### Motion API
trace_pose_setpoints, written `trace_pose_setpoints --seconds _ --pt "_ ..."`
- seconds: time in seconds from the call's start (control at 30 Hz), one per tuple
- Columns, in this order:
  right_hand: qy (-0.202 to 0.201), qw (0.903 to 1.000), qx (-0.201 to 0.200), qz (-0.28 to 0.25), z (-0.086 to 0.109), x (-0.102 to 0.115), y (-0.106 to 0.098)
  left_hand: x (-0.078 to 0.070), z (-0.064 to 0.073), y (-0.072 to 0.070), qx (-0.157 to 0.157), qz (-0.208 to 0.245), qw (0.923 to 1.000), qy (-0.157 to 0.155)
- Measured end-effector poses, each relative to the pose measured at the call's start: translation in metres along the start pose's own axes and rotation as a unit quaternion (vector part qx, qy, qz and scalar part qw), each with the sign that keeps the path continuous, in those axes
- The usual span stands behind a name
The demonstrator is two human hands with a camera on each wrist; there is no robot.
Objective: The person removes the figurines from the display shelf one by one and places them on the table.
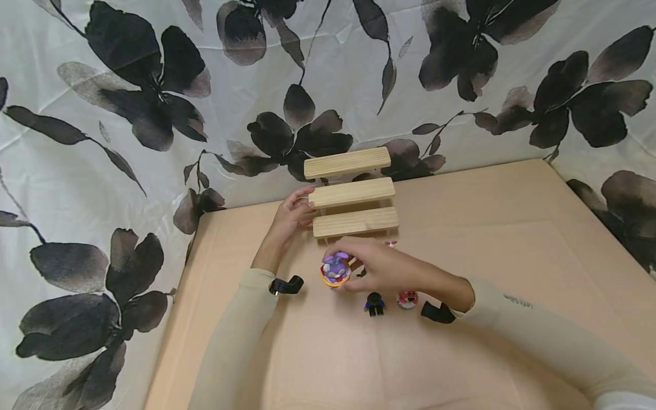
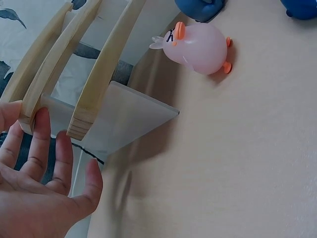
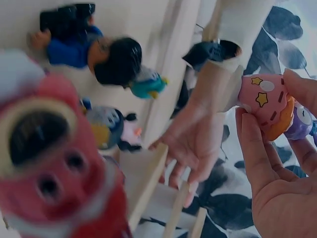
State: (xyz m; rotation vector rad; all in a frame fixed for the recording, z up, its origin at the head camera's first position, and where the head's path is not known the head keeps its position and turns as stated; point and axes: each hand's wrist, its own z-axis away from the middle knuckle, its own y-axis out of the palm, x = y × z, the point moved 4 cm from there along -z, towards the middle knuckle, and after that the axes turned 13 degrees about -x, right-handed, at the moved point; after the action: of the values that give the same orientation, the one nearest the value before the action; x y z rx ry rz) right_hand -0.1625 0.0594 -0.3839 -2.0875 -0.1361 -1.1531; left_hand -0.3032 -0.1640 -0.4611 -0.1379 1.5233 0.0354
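My left hand (image 1: 294, 213) is at the left end of a three-step wooden shelf (image 1: 353, 193). In the left wrist view its fingertips pinch the end of the middle plank (image 2: 57, 64), the lower fingers spread beside it. A small toy figure (image 1: 335, 269), purple and long-eared in an orange-rimmed cup, is gripped by my right hand (image 1: 381, 265) in front of the lowest step. The right wrist view shows the toy's pink cup (image 3: 262, 99) with yellow stars between thumb and fingers. The hand hides part of the toy.
A black-haired doll in blue (image 1: 375, 304) and a red-pink toy (image 1: 407, 299) are on the table (image 1: 461, 353) near the right wrist. By the shelf's base stands a pink duck (image 2: 205, 48), with blue toys (image 2: 200, 7) beyond. A floral cloth (image 1: 318, 57) hangs behind.
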Motion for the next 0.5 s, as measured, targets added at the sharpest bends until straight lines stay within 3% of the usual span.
trace_pose_setpoints --seconds 0.5 --pt "0.02 0.9997 0.014 0.0 0.011 -0.005 0.033 0.0 0.0 -0.001 0.005 0.008 1.0 -0.001"
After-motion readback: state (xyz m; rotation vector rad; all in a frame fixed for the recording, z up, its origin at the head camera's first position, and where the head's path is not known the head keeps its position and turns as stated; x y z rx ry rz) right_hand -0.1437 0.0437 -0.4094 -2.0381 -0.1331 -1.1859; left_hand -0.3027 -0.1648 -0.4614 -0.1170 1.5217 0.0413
